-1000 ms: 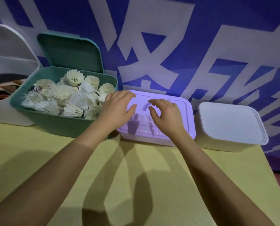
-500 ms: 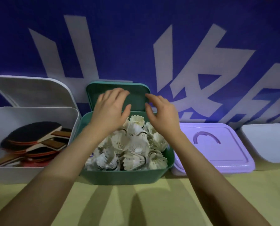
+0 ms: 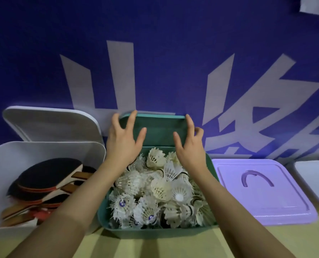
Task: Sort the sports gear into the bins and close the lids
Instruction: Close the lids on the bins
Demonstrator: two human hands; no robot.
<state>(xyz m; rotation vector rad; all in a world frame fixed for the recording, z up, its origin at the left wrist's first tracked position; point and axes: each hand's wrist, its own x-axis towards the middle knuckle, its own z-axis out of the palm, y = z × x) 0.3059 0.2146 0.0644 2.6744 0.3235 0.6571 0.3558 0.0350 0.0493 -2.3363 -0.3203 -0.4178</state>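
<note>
A green bin (image 3: 155,232) in the middle is heaped with white shuttlecocks (image 3: 160,189). Its green lid (image 3: 158,131) stands upright behind it against the blue wall. My left hand (image 3: 121,144) is spread on the lid's upper left corner, its straight fingertips reaching the top edge. My right hand (image 3: 189,151) holds the upper right corner, thumb in front and fingers curled round the side edge. To the left, an open white bin (image 3: 43,149) holds table tennis paddles (image 3: 48,175), and its white lid (image 3: 48,123) stands raised.
A purple bin (image 3: 266,202) with its lid down sits right of the green bin. Beyond it, at the right edge, is a shut white bin (image 3: 315,177). All stand on a yellow table (image 3: 155,246) against a blue wall with large white characters.
Both hands left the purple bin's lid, moved left over the shuttlecocks and rose to the green lid's top corners. The view swung left and the white paddle bin came into sight.
</note>
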